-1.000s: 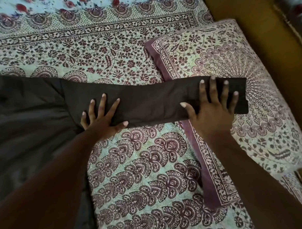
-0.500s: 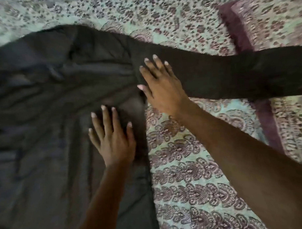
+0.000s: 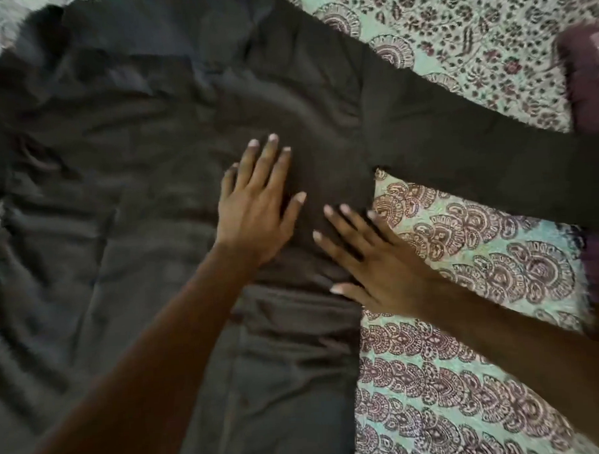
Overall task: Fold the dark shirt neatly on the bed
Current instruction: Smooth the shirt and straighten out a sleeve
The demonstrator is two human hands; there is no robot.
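Shirt: your dark shirt [image 3: 138,232] lies spread flat on the bed [image 3: 466,374], its body filling the near and far left of the view, still creased across the middle.

Sleeve: one sleeve [image 3: 475,146] runs out from the shirt's right shoulder, long axis slanting away to the right across the patterned bedcover, its far end out of view past the frame edge.

Left hand: your left hand [image 3: 256,208] rests flat on the shirt's body, fingers straight and slightly spread, holding nothing, just inside the armpit seam.

Right hand: your right hand [image 3: 370,261] lies flat at the shirt's right side edge, fingers splayed, fingertips on the dark cloth and the heel over the bedcover; it grips nothing.

Pillow: a maroon-edged pillow [image 3: 585,77] sits beyond the sleeve, at the far right.

Step, as I judge it: you are smoothing the body before any fold; no fold shows yet.

What the next move turns on: the sleeve lies up and to the right of both hands, and your right hand is the nearer one. To bring it across the shirt's body you would reach along its length, away from the shoulder.

Risk: creases under your left hand may get folded in.
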